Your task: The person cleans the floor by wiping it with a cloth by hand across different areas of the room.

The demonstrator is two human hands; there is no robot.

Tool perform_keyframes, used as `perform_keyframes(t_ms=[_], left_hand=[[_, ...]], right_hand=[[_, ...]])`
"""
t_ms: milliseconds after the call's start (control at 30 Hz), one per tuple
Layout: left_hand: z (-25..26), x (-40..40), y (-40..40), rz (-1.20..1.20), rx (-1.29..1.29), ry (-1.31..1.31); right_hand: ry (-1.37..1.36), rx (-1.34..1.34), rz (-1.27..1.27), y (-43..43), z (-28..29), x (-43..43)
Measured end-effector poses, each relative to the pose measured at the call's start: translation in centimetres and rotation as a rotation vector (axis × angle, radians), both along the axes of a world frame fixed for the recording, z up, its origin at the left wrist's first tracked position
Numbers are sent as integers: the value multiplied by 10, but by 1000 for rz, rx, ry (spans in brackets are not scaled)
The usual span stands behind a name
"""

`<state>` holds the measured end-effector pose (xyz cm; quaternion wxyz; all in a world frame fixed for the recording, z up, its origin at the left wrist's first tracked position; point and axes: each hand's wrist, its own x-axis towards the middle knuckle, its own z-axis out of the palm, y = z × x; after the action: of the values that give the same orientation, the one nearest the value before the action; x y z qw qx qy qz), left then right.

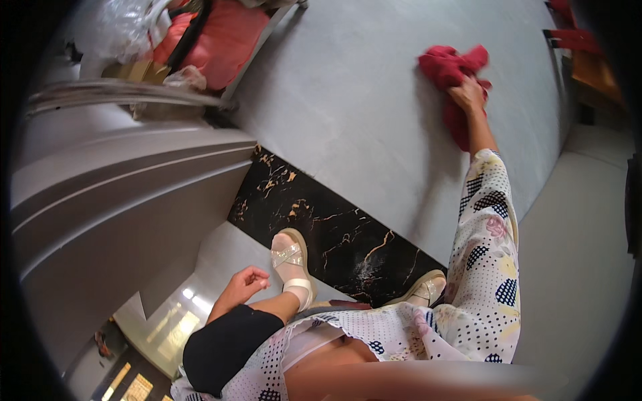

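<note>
A crumpled red cloth (pixel 444 65) is gripped in my right hand (pixel 469 95), and part of it hangs down past the wrist. My right arm stretches out over the grey floor (pixel 346 100); whether the cloth touches the floor I cannot tell. My left hand (pixel 242 289) hangs beside my left knee with its fingers loosely curled and nothing in them. Just right of that hand is my sandalled left foot (pixel 291 260). The other sandal (pixel 429 288) stands at the edge of a black marble threshold strip (pixel 331 230) with gold veins.
A grey door frame (pixel 150 200) rises on the left. Beyond it are a blurred metal rack (pixel 125 97), a cardboard box (pixel 138 71), clear plastic bags (pixel 118 35) and a red cushion (pixel 225 40). At far right stand a red-and-orange piece of furniture (pixel 594 70) and a pale wall (pixel 567 225).
</note>
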<state>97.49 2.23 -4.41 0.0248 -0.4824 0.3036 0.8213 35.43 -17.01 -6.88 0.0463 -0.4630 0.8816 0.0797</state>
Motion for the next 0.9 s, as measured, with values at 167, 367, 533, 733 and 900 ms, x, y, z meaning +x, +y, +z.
perform_keyframes(t_ms=[167,367,533,733,900], left_hand=[[-3,-11,-4,-20,-71,-24],[-9,-6,7,-51,-174,71],[-4,-2,12,-44,-227,135],[-5,3,26,14,-216,153],[6,3,26,70,-127,95]], right_hand=[[-102,16,423,-2,-27,121],[-285,107,730,156,-27,194],[-1099,67,369,232,12,226],[-1123,-285,489,110,37,224],[-515,-255,553,-47,-71,265]])
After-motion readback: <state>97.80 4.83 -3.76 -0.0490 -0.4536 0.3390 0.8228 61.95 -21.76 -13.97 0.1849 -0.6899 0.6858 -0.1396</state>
